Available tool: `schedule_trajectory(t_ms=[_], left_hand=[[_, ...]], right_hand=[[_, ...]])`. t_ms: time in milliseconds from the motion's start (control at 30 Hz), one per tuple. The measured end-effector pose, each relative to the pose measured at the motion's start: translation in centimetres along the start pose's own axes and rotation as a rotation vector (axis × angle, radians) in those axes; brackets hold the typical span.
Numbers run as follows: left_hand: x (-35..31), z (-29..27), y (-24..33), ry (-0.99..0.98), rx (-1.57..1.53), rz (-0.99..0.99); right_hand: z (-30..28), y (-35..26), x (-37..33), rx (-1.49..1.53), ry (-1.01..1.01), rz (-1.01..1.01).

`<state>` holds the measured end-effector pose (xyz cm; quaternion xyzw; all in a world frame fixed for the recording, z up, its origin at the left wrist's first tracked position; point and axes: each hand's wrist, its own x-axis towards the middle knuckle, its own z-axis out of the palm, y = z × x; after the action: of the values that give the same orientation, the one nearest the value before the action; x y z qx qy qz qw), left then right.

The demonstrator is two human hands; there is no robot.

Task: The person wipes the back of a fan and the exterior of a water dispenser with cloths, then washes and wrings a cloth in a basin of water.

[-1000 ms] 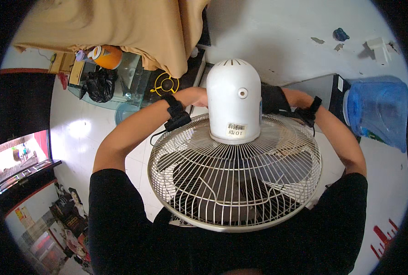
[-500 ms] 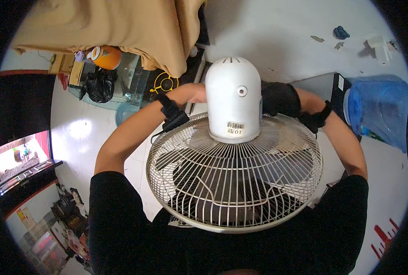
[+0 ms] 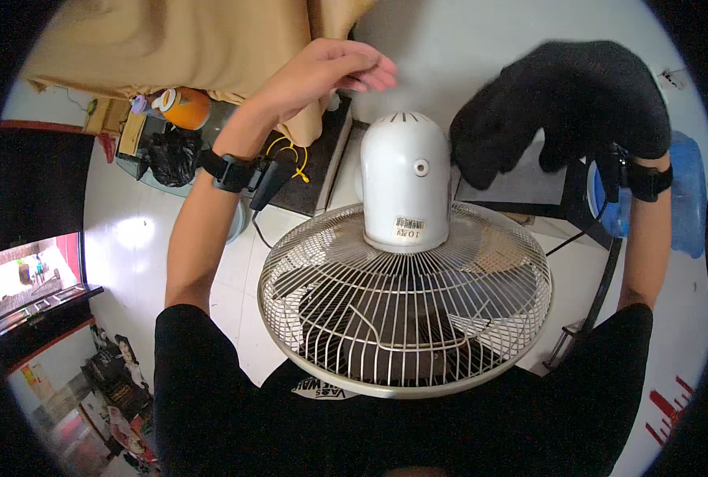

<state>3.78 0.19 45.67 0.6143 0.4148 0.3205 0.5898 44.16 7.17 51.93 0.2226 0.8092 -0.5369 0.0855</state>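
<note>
A white electric fan rests against my chest, its wire grille (image 3: 406, 310) facing down toward me and its rounded white motor housing (image 3: 406, 183) pointing away. My left hand (image 3: 330, 71) is bare, lifted above and left of the housing, fingers stretched out, holding nothing. My right hand (image 3: 560, 107) wears a black glove and hovers to the right of the housing with curled fingers, apart from the fan. Both wrists carry black straps.
A tan cloth (image 3: 195, 48) hangs at the upper left. A blue water bottle (image 3: 684, 199) stands on the right, a dark flat case (image 3: 521, 183) lies under my right hand, and an orange round object (image 3: 183, 107) and a black bag (image 3: 167, 155) sit on the left floor.
Both hands have come up from behind the fan's motor housing and now hover above it, no longer gripping the fan. The fan has stayed against my chest.
</note>
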Motion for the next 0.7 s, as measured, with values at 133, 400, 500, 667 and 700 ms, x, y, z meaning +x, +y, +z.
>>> schedule_trajectory(t_ms=[133, 400, 500, 667, 700], left_hand=[[0.7, 1.7, 2.5, -0.164, 0.346, 0.073], [-2.0, 0.4, -2.7, -0.316, -0.962, 0.551], [-6.1, 0.8, -1.3, 0.19, 0.052, 0.533], [-11.7, -2.1, -2.3, 0.654, 1.018, 0.368], [-14.1, -2.3, -3.4, 0.63, 0.934, 0.354]], right_hand=[[-0.6, -3.3, 2.0, 0.06, 0.053, -0.025], [3.8, -10.0, 5.9, 0.218, 0.113, -0.131], [5.3, -12.3, 9.0, 0.296, 0.152, -0.145], [4.3, -12.0, 10.6, 0.432, 0.187, -0.204], [3.7, -10.9, 8.9, 0.458, 0.203, -0.209]])
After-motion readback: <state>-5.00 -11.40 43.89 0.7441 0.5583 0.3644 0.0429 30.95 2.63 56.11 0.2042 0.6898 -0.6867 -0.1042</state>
